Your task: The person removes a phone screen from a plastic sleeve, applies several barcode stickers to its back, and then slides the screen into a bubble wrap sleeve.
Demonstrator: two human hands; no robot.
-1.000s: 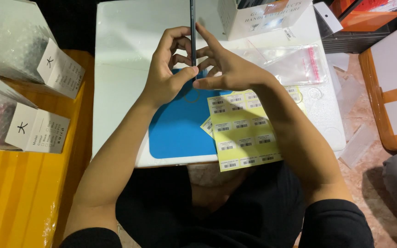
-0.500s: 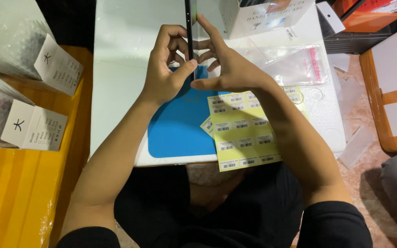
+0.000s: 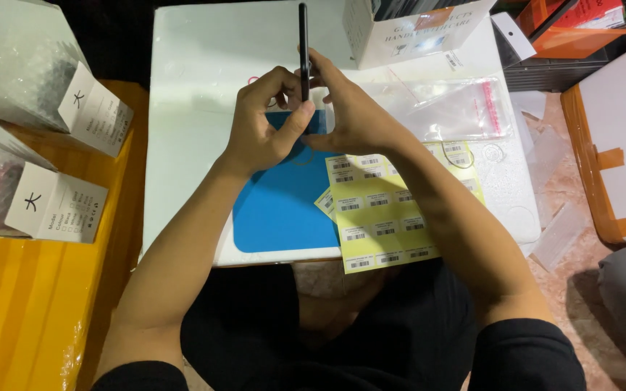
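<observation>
Bubble-wrapped packages [image 3: 16,80] on yellow surface [image 3: 23,318], clear zip bag [image 3: 465,108], white box [image 3: 414,29], orange box [image 3: 581,25].

Both hands, left [image 3: 262,134] and right [image 3: 353,119], meet over the mat [image 3: 277,210] on the counter [image 3: 197,87], holding a phone [image 3: 303,43] on edge between them. A label sheet [image 3: 385,217] lies right of the mat, a plastic bag [image 3: 458,108] behind it, a box [image 3: 407,29] farther back.

Glossy black slab [image 3: 303,43], matt blue mat [image 3: 284,210], yellow paper label sheet [image 3: 385,217], clear plastic bag [image 3: 458,108]
</observation>
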